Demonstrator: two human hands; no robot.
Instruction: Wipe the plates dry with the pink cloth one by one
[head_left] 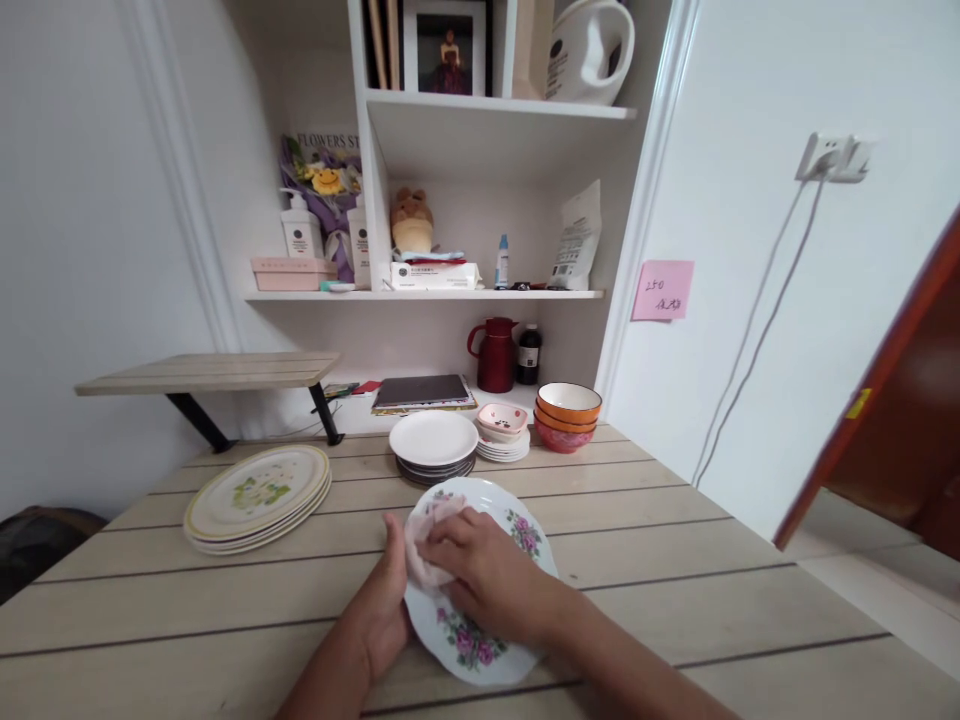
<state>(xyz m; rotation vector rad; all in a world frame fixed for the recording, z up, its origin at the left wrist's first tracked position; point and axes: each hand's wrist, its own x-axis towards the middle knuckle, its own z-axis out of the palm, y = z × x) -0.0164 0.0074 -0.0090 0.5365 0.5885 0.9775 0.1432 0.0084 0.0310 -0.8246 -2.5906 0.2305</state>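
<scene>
Floral plate [472, 640] is seen at lower centre of frame, left rim met by left hand [381, 605]; thumb is raised beside rim, other fingers are hidden, so how far closed cannot be told. Pale cloth [424, 570] is pressed onto plate's upper left by right hand [484, 570], fingers curled closed over it. White plate [433, 438] is stacked above, near centre; green-patterned plates [259, 492] are piled at left on slatted bench [660, 600].

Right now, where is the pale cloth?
In the head view, the pale cloth is bunched under the right hand on the far left part of the flowered plate, near the thumb of the left hand.
</scene>
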